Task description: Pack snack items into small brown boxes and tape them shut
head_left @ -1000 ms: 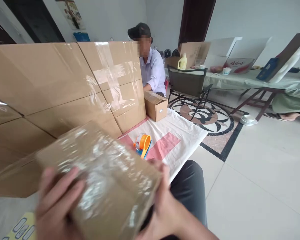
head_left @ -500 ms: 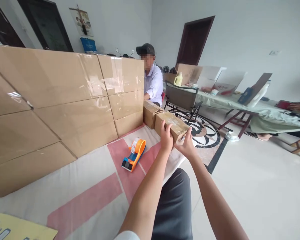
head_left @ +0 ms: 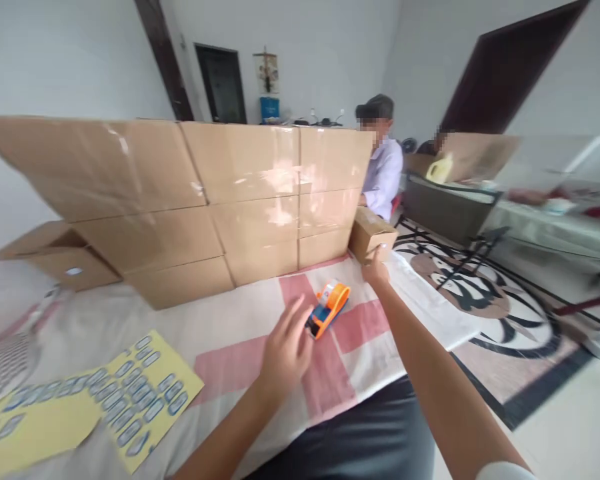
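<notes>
A small cardboard box (head_left: 366,230) sits beside the right end of a stacked wall of larger cardboard boxes (head_left: 253,230). My right hand (head_left: 377,268) grips its near end, some fingers hidden against the cardboard. My left hand (head_left: 287,343) hovers over the cloth with fingers apart and nothing in them, slightly blurred. Just right of those fingertips lies an orange and blue tape dispenser (head_left: 333,303) with a roll on it. Yellow sticker sheets (head_left: 175,360) with rows of blue-edged labels lie to the left.
A pink and white cloth (head_left: 240,367) covers the work surface. An open carton (head_left: 95,267) stands at far left. Beyond the stack sits a person in a cap and pale shirt (head_left: 385,173). A chair (head_left: 443,210) and a covered table (head_left: 525,227) stand on the right.
My view has swung left. My left hand has let go of a small box and moved left toward the tape dispenser. Two small boxes showed before; only one shows now.
</notes>
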Action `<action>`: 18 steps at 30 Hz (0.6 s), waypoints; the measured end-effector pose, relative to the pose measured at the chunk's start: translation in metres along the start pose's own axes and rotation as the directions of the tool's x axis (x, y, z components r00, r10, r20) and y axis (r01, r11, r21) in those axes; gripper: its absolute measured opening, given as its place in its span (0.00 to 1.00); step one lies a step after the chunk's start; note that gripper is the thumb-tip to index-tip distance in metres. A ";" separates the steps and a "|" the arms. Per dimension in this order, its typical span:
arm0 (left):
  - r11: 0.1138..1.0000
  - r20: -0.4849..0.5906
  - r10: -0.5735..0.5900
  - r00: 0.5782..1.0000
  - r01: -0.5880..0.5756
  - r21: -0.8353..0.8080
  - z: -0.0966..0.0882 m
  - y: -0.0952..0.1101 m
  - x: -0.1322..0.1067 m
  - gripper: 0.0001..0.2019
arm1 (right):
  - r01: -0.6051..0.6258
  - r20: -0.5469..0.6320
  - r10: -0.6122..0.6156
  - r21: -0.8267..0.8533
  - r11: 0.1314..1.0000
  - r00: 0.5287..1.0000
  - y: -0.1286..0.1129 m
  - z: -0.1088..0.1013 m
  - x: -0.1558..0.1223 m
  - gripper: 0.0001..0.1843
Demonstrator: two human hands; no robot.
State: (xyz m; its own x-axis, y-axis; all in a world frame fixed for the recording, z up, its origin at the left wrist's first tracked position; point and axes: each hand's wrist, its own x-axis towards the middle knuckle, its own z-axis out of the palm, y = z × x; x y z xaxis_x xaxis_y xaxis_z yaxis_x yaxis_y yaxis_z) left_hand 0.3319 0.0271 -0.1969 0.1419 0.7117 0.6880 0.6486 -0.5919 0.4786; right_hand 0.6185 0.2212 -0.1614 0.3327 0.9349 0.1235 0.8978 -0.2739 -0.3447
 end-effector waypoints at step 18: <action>0.395 -0.352 -0.627 0.695 0.673 0.626 -0.329 -0.243 0.094 0.33 | 0.125 -0.029 -0.122 0.295 0.947 0.992 0.047 0.043 0.022 0.14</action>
State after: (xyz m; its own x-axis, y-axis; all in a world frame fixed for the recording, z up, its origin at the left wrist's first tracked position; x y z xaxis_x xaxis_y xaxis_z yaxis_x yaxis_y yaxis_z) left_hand -0.0582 0.1138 -0.0692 -0.5711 0.7328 0.3700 0.8194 0.4819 0.3104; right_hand 0.6556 0.2385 -0.2145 0.2293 0.9543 0.1916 0.8070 -0.0763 -0.5856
